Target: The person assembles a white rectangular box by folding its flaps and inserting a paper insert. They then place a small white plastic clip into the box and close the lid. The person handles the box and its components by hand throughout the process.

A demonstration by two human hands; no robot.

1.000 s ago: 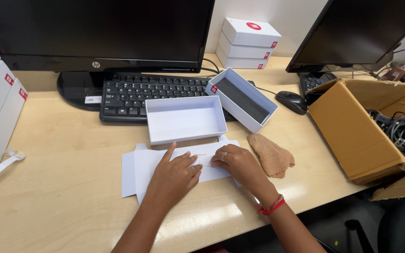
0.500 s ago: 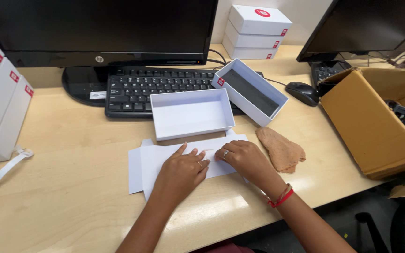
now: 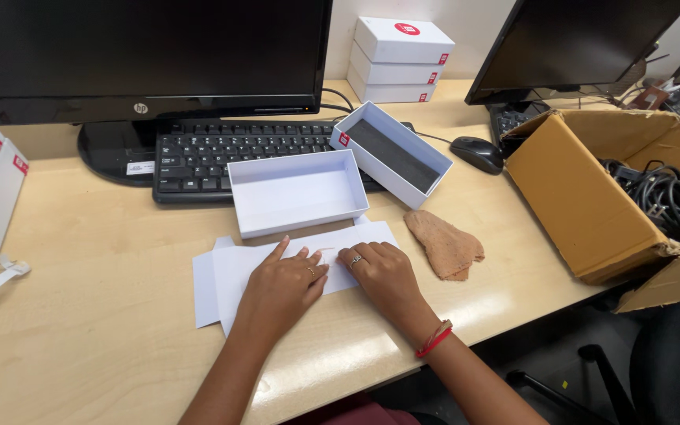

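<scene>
A: Where are the hands?

B: Both lie flat, palms down, on a white folded sheet of paper (image 3: 301, 264) at the near side of the table (image 3: 104, 330). The left hand (image 3: 281, 287) has its fingers spread a little, forefinger stretched toward the far edge of the sheet. The right hand (image 3: 379, 271) rests just beside it, fingertips pressing the paper, nearly touching the left. Neither hand is closed around anything; they only press down.

A: And what lies about them?

B: Just beyond the paper stands an open white box tray (image 3: 297, 193), shallow, touching the sheet's far edge or nearly so. Behind that a black keyboard (image 3: 222, 153), and resting tilted against it a second open box with a dark lining (image 3: 391, 153). To the right of the paper lies a brown cloth (image 3: 444, 245), apart from the right hand. Farther right, a cardboard carton holding black cables (image 3: 584, 197)
</scene>
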